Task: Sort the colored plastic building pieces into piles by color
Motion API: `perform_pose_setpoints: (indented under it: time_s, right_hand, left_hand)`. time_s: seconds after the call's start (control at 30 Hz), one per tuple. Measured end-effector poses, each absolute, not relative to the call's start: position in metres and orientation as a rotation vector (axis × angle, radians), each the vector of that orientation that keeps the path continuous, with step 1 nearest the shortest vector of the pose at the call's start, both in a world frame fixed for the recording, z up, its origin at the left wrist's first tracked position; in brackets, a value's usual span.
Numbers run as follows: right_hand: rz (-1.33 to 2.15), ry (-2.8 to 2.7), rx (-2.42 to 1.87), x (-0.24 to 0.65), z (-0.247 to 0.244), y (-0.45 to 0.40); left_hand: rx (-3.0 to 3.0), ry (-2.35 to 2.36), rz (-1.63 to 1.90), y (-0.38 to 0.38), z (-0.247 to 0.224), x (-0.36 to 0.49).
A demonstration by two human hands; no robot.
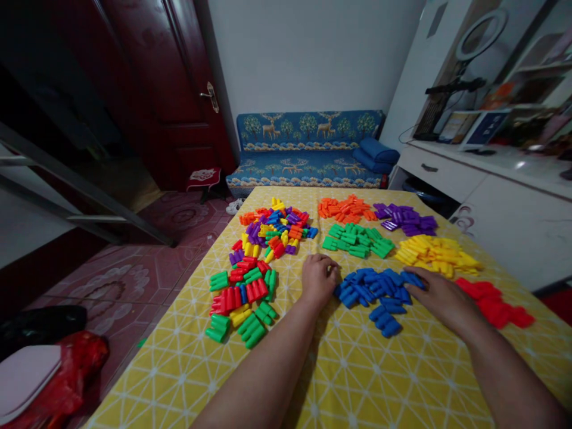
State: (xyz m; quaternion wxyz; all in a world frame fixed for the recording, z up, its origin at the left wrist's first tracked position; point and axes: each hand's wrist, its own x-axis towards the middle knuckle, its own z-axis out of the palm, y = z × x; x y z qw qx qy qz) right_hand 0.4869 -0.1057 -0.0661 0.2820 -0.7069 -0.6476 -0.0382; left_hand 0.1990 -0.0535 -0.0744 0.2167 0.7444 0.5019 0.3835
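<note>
My right hand [431, 292] has its thumb and fingers closed on a blue toy block [412, 278] at the right edge of the blue block pile [373, 285]. On the pile's left side, my left hand [319, 277] rests with curled fingers; whether anything is inside them is hidden. A few blue blocks [385, 322] lie just in front of the pile. Green blocks [357, 239] are heaped behind it, yellow blocks [438, 253] behind my right hand, and red blocks [495, 302] to the right of that hand.
Orange blocks [346, 208] and purple blocks [406, 219] form heaps at the table's far side. Mixed-colour blocks [272, 229] and red and green blocks [243, 298] lie on the left. A yellow patterned cloth [344, 381] covers the table. Beyond it stands a blue sofa [308, 164].
</note>
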Motion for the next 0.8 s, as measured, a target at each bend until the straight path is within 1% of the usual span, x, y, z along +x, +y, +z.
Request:
perform_pose_setpoints:
  time_s: [0.1, 0.17, 0.23, 0.3, 0.4, 0.5, 0.63, 0.7, 0.8]
  right_hand:
    - [-0.182, -1.795, -1.906, 0.448, -0.049, -0.1]
    - [-0.121, -1.81, -1.765, 0.401, -0.036, -0.095]
    - [0.147, -1.789, -1.552, 0.347, -0.031, -0.091]
    - [0.446, -1.632, -1.38, 0.298, -0.037, -0.087]
    - [0.696, -1.315, -1.274, 0.251, -0.057, -0.085]
    - [0.727, -1.248, -1.236, 0.237, -0.07, -0.087]
    - [0.722, -1.275, -1.227, 0.241, -0.072, -0.09]
    - [0.759, -1.241, -1.227, 0.243, -0.071, -0.09]
    - [0.809, -1.228, -1.218, 0.243, -0.073, -0.09]
  left_hand:
    - [2.036, 1.386, 1.092, -0.054, -0.075, 0.2]
    - [1.956, 1.379, 1.157, -0.053, -0.076, 0.201]
    - [1.769, 1.319, 1.272, -0.051, -0.076, 0.2]
    - [1.501, 1.227, 1.397, -0.049, -0.075, 0.197]
    - [1.147, 1.196, 1.517, -0.048, -0.073, 0.19]
    - [1.045, 1.259, 1.55, -0.048, -0.071, 0.185]
    - [1.11, 1.295, 1.485, -0.048, -0.062, 0.181]
    - [1.223, 1.278, 1.381, -0.051, -0.05, 0.173]
    - [1.571, 1.22, 1.197, -0.066, -0.026, 0.141]
